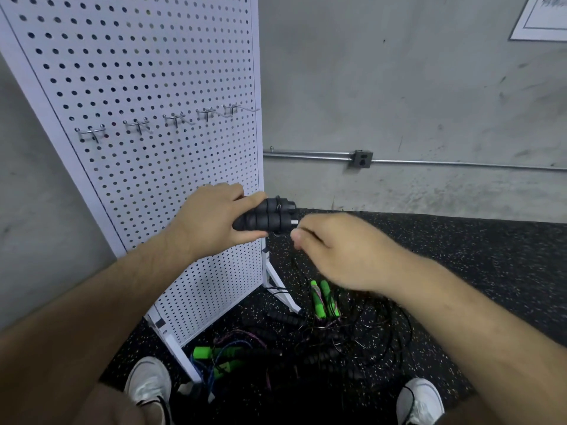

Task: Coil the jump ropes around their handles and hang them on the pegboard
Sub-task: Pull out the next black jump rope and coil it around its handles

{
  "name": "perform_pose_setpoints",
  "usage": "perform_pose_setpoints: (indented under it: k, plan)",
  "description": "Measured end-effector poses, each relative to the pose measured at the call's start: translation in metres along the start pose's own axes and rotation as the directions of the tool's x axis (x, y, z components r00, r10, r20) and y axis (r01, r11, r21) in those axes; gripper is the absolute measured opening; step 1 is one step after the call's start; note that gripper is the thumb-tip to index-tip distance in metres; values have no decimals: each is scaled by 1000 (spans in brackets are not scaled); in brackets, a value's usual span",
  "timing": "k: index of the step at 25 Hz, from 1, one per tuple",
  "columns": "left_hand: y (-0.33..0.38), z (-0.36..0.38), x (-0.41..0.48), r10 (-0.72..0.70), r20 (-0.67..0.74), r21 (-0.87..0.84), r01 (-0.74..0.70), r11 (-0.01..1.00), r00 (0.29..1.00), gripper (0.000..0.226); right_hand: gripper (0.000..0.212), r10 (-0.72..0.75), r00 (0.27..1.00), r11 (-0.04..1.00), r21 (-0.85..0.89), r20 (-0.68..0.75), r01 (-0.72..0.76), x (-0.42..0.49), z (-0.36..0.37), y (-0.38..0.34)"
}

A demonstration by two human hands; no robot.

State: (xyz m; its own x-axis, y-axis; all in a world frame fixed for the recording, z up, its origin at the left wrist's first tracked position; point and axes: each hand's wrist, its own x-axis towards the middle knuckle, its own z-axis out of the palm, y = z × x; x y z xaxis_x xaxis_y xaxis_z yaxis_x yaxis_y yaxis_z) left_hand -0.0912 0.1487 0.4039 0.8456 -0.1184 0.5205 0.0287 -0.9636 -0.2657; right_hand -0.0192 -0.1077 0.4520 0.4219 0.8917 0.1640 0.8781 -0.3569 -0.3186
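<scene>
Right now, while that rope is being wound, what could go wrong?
The black cord seems to trail down into the tangled pile of ropes on the floor; pulling may snag it or drag others up.
The left hand holds both black handles in one grip; a tug from the right hand might slip them apart.
Loose ropes lie near the shoes: a possible trip.

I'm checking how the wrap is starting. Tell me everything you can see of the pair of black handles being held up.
The black handles are two ribbed, foam-looking grips held side by side, one above the other, roughly level before the pegboard's lower right edge. The left hand grips their left ends; the smooth caps point right. A thin black cord loops over the upper cap. The right hand, fingers curled, sits at the caps; whether it pinches the cord is unclear.
</scene>
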Motion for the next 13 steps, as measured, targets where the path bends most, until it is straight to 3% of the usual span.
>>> perform_pose_setpoints:
  k: [2, 4, 10, 13]
  plan:
    - [10, 4, -1, 68, 3, -12, -68, 998, 998, 68, 28, -33, 998, 987, -158, -54, 24, 5, -11, 8]
    - [21, 7, -3, 127, 32, -29, -126, 992, 991, 68, 27, -58, 993, 978, -207, -99, 37, 12, -14, 20]
    - [40, -1, -4, 191, 70, -180, -176, 968, 979, 66, 32, -21, 987, 991, -133, -157, 0, 33, -13, 64]
    - [47, -12, -1, 131, -3, -274, -127, 953, 991, 70, 24, -38, 985, 996, 68, -169, 50, 39, 1, 79]
